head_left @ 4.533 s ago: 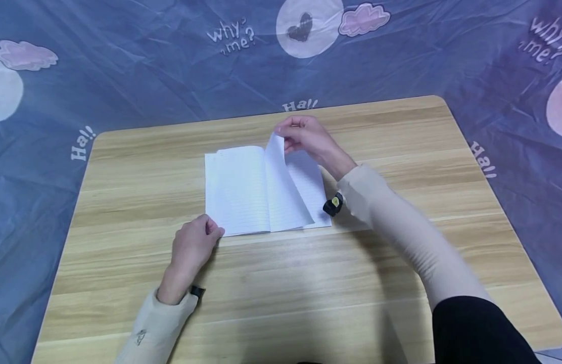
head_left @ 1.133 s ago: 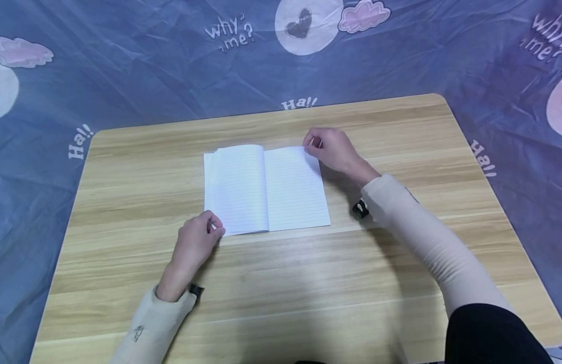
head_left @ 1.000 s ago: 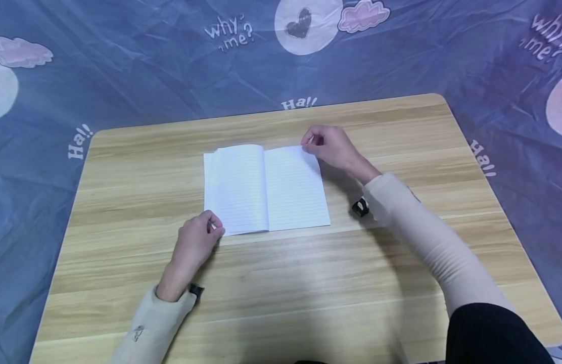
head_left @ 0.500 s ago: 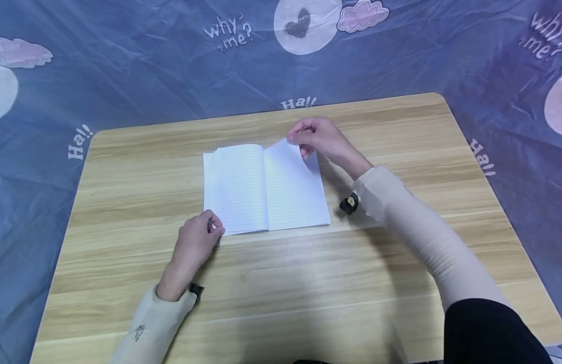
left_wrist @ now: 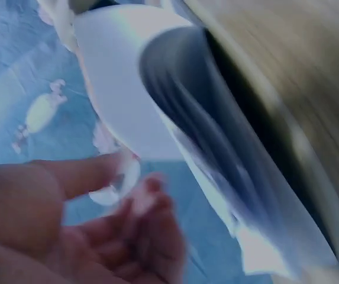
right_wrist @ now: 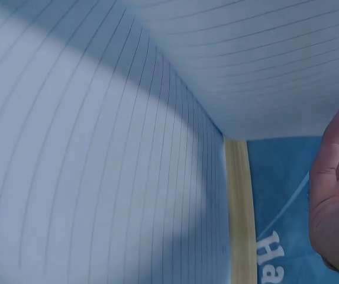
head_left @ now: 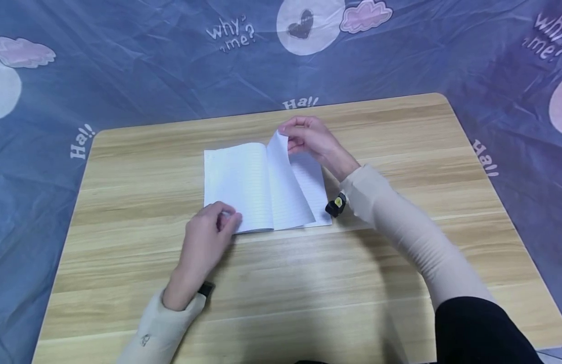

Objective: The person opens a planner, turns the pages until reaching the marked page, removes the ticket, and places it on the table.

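A light wooden table with rounded corners sits on a creased blue sheet. The sheet carries pink clouds, a white circle with a heart, and "Ha!!" and "why me?" lettering. Soft, even light.

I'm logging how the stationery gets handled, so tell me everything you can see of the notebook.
The notebook lies open and flat on the wooden table, near its middle. Its pages are white paper ruled with thin lines, and no writing shows. One page stands lifted and curved over the spine, its top corner pinched by the right hand. The left hand rests on the near left corner. The cover cannot be seen.
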`<state>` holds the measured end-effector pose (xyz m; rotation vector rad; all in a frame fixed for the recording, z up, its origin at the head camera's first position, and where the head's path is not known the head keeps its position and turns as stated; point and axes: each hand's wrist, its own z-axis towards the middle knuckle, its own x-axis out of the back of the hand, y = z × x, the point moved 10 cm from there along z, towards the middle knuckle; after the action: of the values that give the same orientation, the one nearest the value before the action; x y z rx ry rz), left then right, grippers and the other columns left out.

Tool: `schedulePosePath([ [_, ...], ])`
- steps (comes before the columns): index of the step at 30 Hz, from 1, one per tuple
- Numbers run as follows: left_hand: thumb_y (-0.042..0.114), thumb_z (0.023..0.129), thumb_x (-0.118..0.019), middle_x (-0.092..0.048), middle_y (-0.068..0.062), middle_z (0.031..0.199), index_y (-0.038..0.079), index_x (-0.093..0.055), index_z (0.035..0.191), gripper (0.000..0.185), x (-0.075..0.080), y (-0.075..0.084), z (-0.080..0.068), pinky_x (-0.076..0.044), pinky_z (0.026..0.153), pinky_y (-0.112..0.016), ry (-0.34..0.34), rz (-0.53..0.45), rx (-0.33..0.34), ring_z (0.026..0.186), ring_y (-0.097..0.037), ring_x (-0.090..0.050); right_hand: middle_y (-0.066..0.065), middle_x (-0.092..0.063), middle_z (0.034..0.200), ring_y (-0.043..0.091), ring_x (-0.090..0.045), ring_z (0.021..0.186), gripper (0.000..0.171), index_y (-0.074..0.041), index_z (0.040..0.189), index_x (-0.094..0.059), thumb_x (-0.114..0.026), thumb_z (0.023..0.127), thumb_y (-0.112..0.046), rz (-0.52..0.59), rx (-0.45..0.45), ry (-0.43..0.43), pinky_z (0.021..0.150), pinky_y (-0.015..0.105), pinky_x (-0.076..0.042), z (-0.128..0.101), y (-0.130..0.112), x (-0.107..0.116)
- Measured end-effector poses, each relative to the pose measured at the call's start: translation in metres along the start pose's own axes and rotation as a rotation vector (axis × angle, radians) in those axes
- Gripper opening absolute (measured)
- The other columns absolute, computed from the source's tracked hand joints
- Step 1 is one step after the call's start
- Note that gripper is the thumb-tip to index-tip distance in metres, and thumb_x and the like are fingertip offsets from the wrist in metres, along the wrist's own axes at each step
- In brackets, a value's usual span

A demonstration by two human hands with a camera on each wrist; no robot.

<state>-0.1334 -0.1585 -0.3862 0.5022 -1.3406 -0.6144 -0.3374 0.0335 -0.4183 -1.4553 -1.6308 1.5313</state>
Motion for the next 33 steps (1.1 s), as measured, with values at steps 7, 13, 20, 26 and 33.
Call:
schedulePosePath([
  [7,0.029,0.085,-0.082,-0.062,-0.004,0.087,0.003,-0.065,0.123,0.049,-0.014,0.08,-0.01,-0.051,0.074,-0.033,0.16,-0.176,-0.465,0.081,-0.019,-0.059,0.015,-0.07,0.08,0.019,-0.066,0.058,0.011,0.0,0.092,-0.069,-0.06,0.097,0.004,0.146,0.017,0.025,0.058,0.029,-0.058,0.0,0.003,0.0],
  [13,0.027,0.084,-0.081,-0.061,-0.006,0.088,0.001,-0.064,0.122,0.049,-0.032,0.112,-0.019,-0.051,0.072,-0.033,0.24,-0.078,-0.613,0.081,-0.022,-0.058,0.014,-0.07,0.08,0.021,-0.068,0.061,0.012,-0.001,0.092,-0.069,-0.059,0.098,0.004,0.186,0.038,0.035,0.06,0.03,-0.058,0.0,0.004,0.0],
  [20,0.013,0.086,-0.077,-0.064,-0.008,0.09,-0.001,-0.066,0.116,0.035,-0.042,0.117,-0.019,-0.053,0.073,-0.031,0.278,-0.018,-0.64,0.081,-0.022,-0.06,0.015,-0.07,0.08,0.021,-0.069,0.062,0.012,0.0,0.092,-0.069,-0.059,0.098,0.004,0.207,0.042,0.054,0.061,0.03,-0.058,0.0,0.005,0.001],
  [26,0.0,0.087,-0.068,-0.069,-0.009,0.089,-0.001,-0.071,0.101,0.015,-0.037,0.109,-0.021,-0.055,0.071,-0.032,0.347,-0.099,-0.628,0.079,-0.022,-0.064,0.015,-0.07,0.08,0.022,-0.069,0.063,0.011,0.001,0.093,-0.069,-0.059,0.098,0.004,0.205,0.043,0.051,0.061,0.031,-0.058,-0.001,0.005,0.0],
  [33,-0.002,0.088,-0.066,-0.071,-0.01,0.083,-0.002,-0.071,0.091,0.006,-0.025,0.076,-0.014,-0.056,0.064,-0.025,0.344,-0.338,-0.45,0.069,-0.018,-0.067,0.015,-0.07,0.08,0.022,-0.069,0.061,0.005,0.001,0.099,-0.066,-0.061,0.098,0.0,0.162,0.038,0.066,0.062,0.033,-0.059,-0.002,0.006,0.004],
])
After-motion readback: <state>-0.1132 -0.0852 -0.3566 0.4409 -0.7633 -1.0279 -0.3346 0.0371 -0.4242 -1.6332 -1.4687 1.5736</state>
